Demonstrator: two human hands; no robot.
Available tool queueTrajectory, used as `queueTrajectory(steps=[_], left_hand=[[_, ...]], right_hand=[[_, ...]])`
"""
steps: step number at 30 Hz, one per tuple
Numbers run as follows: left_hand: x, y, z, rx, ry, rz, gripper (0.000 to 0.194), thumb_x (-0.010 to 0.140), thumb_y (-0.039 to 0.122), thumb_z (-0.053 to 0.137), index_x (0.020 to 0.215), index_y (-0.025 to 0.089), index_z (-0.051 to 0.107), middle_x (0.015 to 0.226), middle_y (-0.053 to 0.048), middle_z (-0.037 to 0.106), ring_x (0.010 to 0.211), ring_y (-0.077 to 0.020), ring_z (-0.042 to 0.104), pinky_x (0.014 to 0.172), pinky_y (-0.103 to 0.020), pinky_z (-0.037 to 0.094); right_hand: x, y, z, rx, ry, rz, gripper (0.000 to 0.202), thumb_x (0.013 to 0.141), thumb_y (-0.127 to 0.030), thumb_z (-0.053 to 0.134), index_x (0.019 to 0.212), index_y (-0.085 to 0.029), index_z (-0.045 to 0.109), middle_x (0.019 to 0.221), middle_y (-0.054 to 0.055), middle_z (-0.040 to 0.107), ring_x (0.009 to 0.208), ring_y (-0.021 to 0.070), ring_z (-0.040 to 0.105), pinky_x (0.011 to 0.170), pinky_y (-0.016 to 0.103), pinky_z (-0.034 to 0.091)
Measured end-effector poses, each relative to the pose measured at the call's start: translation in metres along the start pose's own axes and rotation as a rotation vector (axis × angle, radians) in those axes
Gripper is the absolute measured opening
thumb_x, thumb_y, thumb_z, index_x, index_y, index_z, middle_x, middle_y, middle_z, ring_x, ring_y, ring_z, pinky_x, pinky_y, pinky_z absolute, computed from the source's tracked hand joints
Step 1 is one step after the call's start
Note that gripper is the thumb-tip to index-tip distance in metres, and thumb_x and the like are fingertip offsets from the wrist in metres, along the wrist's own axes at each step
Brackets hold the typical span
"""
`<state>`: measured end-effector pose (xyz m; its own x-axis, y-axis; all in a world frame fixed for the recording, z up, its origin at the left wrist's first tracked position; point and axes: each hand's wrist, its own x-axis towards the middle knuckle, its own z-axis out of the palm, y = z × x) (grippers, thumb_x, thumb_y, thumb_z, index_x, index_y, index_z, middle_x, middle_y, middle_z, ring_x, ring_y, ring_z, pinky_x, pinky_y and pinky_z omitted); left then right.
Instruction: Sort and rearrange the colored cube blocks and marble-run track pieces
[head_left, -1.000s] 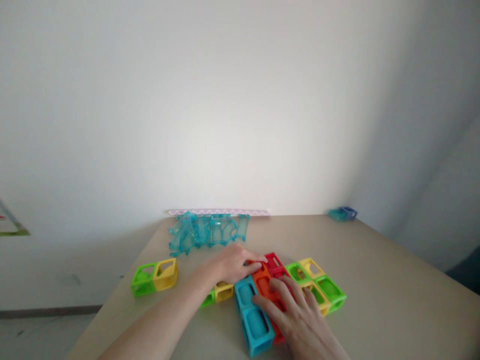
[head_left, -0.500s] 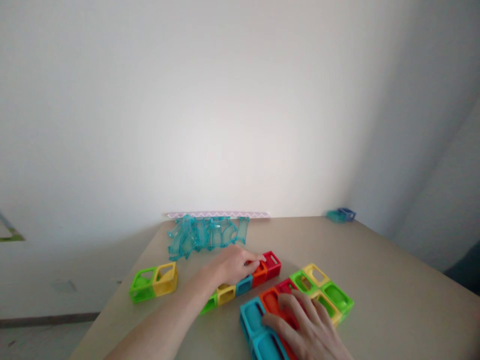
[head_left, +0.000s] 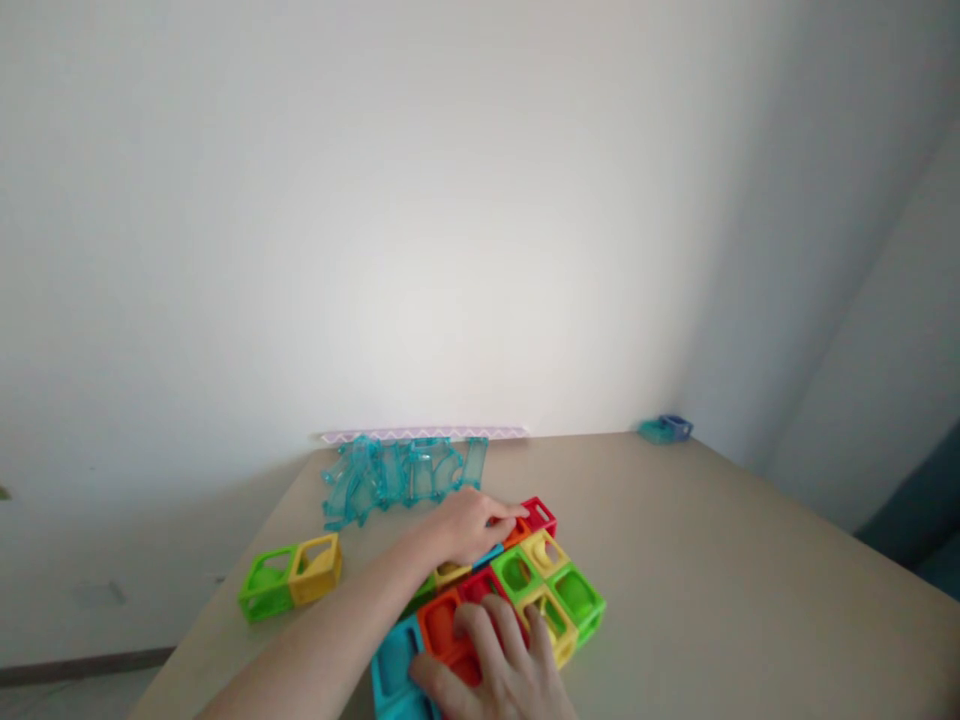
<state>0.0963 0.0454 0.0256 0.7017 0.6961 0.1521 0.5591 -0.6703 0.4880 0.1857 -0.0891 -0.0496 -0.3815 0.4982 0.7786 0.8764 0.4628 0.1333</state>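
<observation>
My left hand [head_left: 472, 525] holds a single row of coloured cube blocks, with its fingers over the top. The row's red end block [head_left: 538, 515] sticks out past the fingertips. My right hand [head_left: 499, 660] spans a two-wide panel of joined cube blocks [head_left: 517, 572] in blue, orange, red, green and yellow; its fingers are spread and curled over the frames. The panel's far long side lies right along the row; whether they touch along the whole length I cannot tell. My right palm and arm hide the panel's near part, and my left forearm covers the row's left end.
A green-and-yellow pair of blocks [head_left: 292, 575] lies at the left of the table [head_left: 712, 580]. Clear teal track pieces [head_left: 405, 475] are heaped by the wall, before a pale purple strip [head_left: 427, 434]. A blue block [head_left: 676, 428] and teal piece sit at the back right corner.
My right hand has moved the panel left and slightly forward, up against the row. My left hand stays on the row. The view has shifted a little to the right.
</observation>
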Motion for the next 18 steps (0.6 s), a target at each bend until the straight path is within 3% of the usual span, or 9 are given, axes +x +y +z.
queueTrajectory(steps=[4,9,18], left_hand=[[0.001,-0.001,0.0,0.015,0.005,0.039,0.036,0.091,0.036,0.043,0.122,0.028,0.061,0.119,-0.002,0.065,0.105,-0.0194,0.063,0.092,-0.028,0.045],[0.001,0.0,-0.002,0.061,-0.014,0.085,0.037,0.092,0.038,0.041,0.121,0.028,0.062,0.12,-0.002,0.064,0.108,-0.0191,0.062,0.092,-0.028,0.044],[0.0,0.001,-0.002,0.087,-0.012,0.094,0.037,0.092,0.039,0.041,0.12,0.029,0.062,0.117,-0.003,0.067,0.104,-0.0191,0.064,0.092,-0.028,0.045]], right_hand=[[0.009,-0.013,0.007,-0.015,-0.003,0.085,0.018,0.088,-0.054,0.047,0.103,-0.055,0.057,0.099,0.0,0.059,0.096,0.0255,0.052,0.084,0.049,0.036],[0.007,-0.017,0.01,-0.047,-0.06,0.072,0.023,0.086,-0.056,0.048,0.108,-0.054,0.056,0.103,0.002,0.059,0.097,0.0282,0.051,0.08,0.049,0.039],[0.008,0.015,-0.006,-0.096,-0.26,-0.026,0.032,0.09,-0.044,0.048,0.12,-0.053,0.049,0.107,0.003,0.061,0.096,0.029,0.055,0.073,0.044,0.044]])
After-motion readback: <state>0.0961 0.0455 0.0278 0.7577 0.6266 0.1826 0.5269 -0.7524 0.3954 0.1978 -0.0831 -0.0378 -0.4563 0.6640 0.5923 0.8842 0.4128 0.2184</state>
